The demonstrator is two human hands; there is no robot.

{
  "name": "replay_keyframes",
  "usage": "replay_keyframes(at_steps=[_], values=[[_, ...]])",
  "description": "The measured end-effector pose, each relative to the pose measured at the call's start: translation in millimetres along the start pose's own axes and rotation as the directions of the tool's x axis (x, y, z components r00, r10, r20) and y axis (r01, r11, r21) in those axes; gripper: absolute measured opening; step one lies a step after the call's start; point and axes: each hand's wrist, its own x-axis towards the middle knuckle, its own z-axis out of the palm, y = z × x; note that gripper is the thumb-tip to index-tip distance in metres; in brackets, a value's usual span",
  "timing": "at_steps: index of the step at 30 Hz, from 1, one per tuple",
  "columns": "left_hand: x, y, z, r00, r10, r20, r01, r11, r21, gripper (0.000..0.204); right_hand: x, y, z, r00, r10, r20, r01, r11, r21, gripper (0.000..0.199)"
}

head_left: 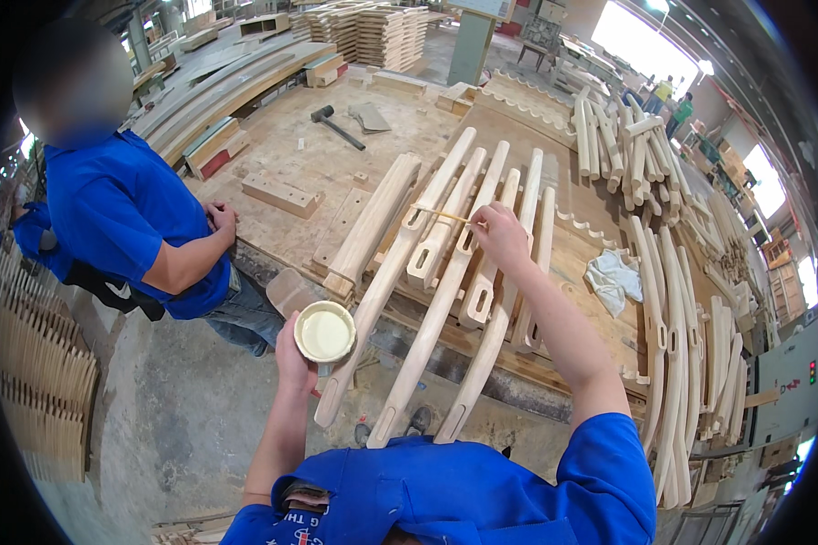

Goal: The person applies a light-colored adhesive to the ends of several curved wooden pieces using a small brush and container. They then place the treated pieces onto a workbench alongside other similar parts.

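My left hand (293, 363) is closed around a round cup (325, 332) of pale, creamy stuff, held in front of the workbench edge. My right hand (502, 236) pinches a thin stick (442, 214), reaching over the middle of several long, curved wooden pieces (409, 363). The stick's far end meets a slot in the leftmost long piece. Those pieces lie side by side, their near ends jutting past the bench edge. Between them are shorter slotted pieces (424, 258), with oblong mortises facing up.
A person (136, 218) in a blue shirt stands at the left by the workbench (273, 145). On it lie a mallet (336, 127), wooden blocks (280, 194) and a white rag (614, 282). Stacked curved wood (668, 336) lines the right side.
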Motion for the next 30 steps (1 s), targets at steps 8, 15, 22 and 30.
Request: replay_keyframes(at_steps=[8, 15, 22, 30], values=[[-2.3, 3.2, 4.6, 1.000, -0.009, 0.001, 0.009, 1.000, 0.003, 0.032, -0.6, 0.6, -1.9, 0.999, -0.032, -0.040, 0.033, 0.999, 0.025, 0.007], [-5.1, 6.4, 10.0, 1.000, 0.005, 0.017, -0.005, 1.000, 0.020, 0.034, -6.1, 4.7, -10.4, 0.993, -0.115, -0.030, 0.116, 0.993, 0.028, 0.007], [-4.2, 7.8, 14.0, 0.999, -0.016, 0.049, 0.015, 1.000, 0.017, 0.036, -18.4, 5.5, -15.5, 0.984, -0.176, 0.000, 0.175, 0.983, 0.057, 0.007], [6.8, 8.5, 31.1, 0.990, -0.105, 0.095, 0.102, 0.994, 0.037, 0.037, -24.2, -9.1, -22.2, 0.960, -0.270, -0.076, 0.271, 0.962, 0.009, 0.007]])
